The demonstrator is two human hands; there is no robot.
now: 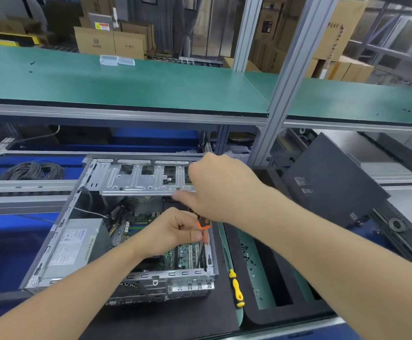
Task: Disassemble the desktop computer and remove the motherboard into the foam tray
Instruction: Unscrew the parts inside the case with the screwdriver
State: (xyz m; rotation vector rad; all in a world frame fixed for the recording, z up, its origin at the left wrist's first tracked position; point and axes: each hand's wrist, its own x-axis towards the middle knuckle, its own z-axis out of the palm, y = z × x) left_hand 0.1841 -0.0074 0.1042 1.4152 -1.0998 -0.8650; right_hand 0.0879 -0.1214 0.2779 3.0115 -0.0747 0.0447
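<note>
Power supply label [77, 244] blurred; box prints [95, 42] illegible.

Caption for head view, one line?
Right hand grips an orange-handled screwdriver over the motherboard in the open computer case; left hand pinches its shaft.

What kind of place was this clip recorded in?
Likely an electronics teardown line in a warehouse: a green-matted workbench, stacked cardboard boxes behind it, and an opened computer case.
</note>
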